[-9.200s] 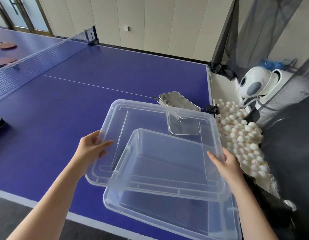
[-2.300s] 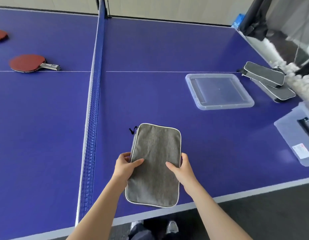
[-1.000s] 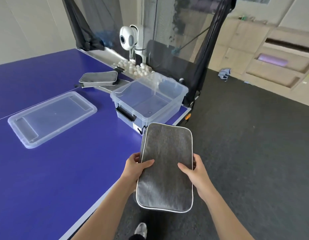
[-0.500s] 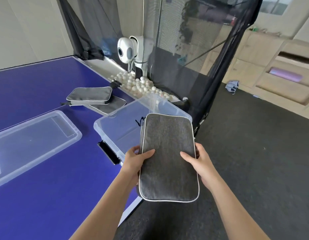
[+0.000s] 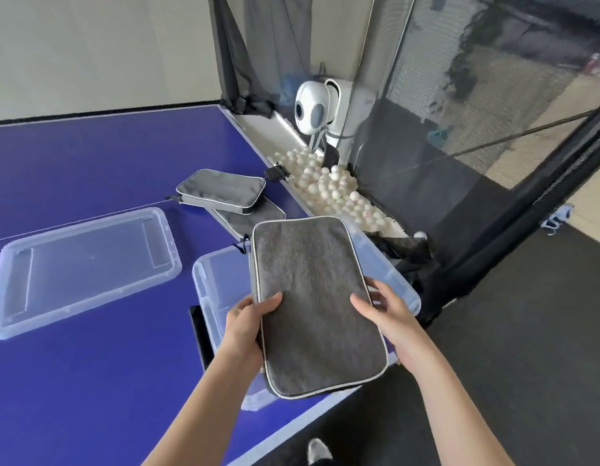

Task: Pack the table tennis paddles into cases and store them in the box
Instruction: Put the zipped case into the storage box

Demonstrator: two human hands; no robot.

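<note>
Grey fabric case (image 5: pixel 312 304) hangs over the clear plastic box (image 5: pixel 204 287), your left hand (image 5: pixel 244 334) and right hand (image 5: pixel 389 317) gripping its sides. Box looks empty; two dark cases (image 5: pixel 221 193) lie near it on the table (image 5: pixel 90 381).

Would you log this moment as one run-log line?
left hand + right hand: hold grey case | position: over clear box | lid, other cases: on table

A grey, white-piped paddle case (image 5: pixel 312 297) is held flat above the clear, open box (image 5: pixel 217 290).
</note>
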